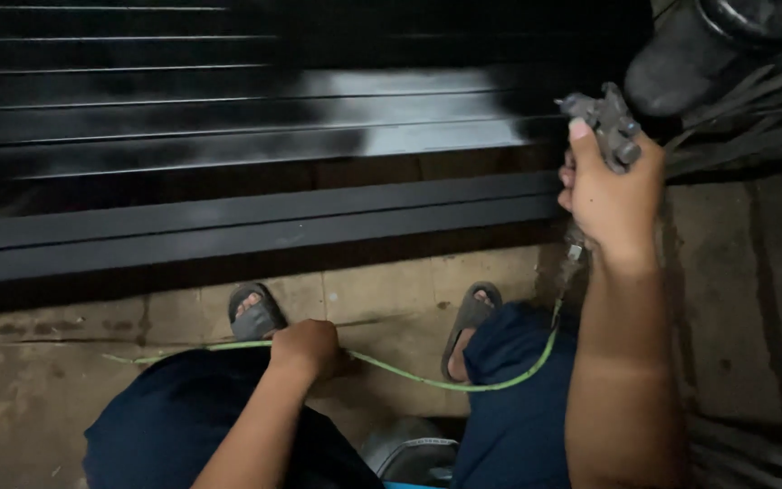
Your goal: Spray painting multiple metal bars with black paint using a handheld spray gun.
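My right hand (610, 195) is closed tight around the spray gun (606, 122) at upper right, my left hand (305, 349) is fisted on the green hose (427, 380) low centre, and the black slats (228, 109) look wet and glossy, with the lower rails (255, 226) duller, seemingly left to coat.

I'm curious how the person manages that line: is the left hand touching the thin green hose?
Touching. In the head view the left hand is closed around the thin green hose, which enters the fist on one side and emerges on the other.
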